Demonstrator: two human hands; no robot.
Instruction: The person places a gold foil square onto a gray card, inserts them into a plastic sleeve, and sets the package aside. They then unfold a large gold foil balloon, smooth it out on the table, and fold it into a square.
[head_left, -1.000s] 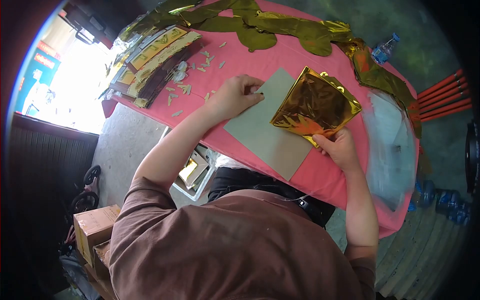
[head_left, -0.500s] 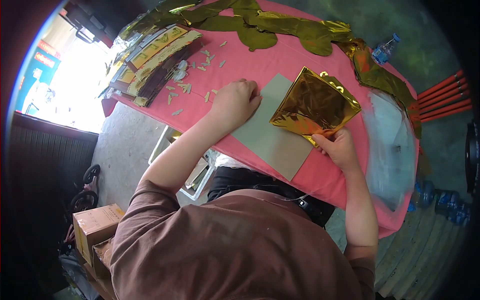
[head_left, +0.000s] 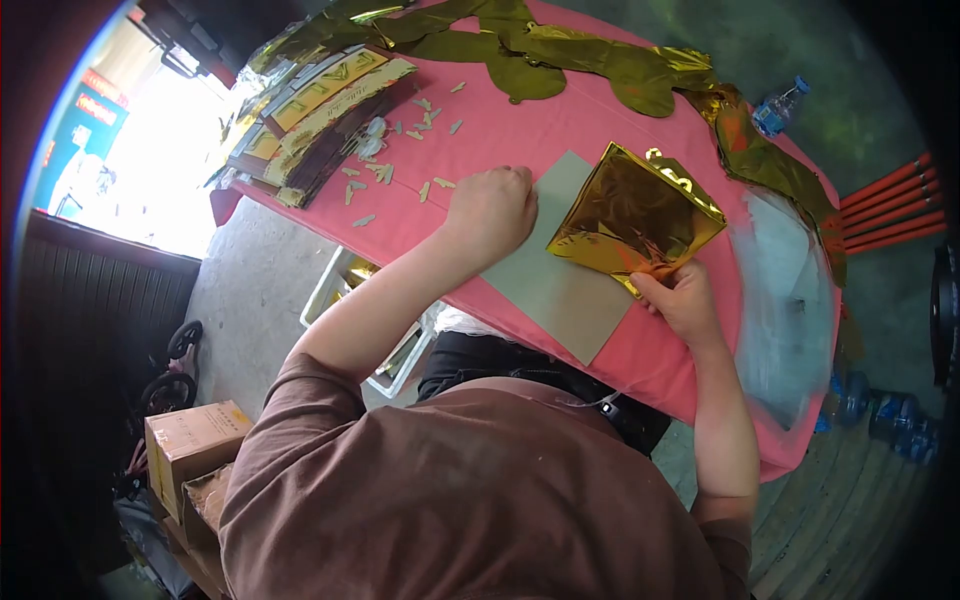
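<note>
My right hand (head_left: 682, 303) grips the near corner of a folded gold foil balloon (head_left: 640, 215), thumb on top. The shiny square packet lies partly over a flat grey board (head_left: 560, 285), set at a slant on the pink-covered table (head_left: 480, 110). At the board's left edge rests my left hand (head_left: 492, 210), its fingers curled into a fist. Its palm side is hidden, so whatever may be in it cannot be seen. Small pale tabs (head_left: 385, 172) lie scattered beyond that hand.
Stacked printed packets (head_left: 330, 100) stand at the table's far left. Flat gold foil (head_left: 600, 60) runs along the far edge, near a water bottle (head_left: 780, 105). Clear plastic bags (head_left: 785, 300) lie at the right. Below the table is a white crate (head_left: 325, 290); cardboard boxes (head_left: 195, 440) sit lower left.
My left hand has shifted slightly right and its fingers look more curled. The right hand keeps its hold on the gold foil balloon, nearly still. The whole view has shifted a little.
</note>
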